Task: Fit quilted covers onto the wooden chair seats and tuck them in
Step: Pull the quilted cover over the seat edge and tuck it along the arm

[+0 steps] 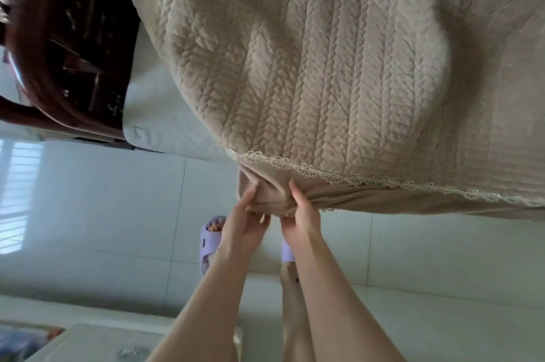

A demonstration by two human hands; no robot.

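right now i'm tucking: the quilted cover (339, 72) lies over the seat, my left hand (241, 226) and right hand (302, 221) each in a tight grip on its front flap (274, 199) under the lace trim (324, 175). next, i reckon, push it underneath.

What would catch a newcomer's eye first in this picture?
A big beige quilted cover fills the upper right, edged with a lace trim. Just under that trim, the left hand and right hand pinch its plain hem side by side. A dark wooden chair stands at upper left; a lilac slipper shows below the hands.
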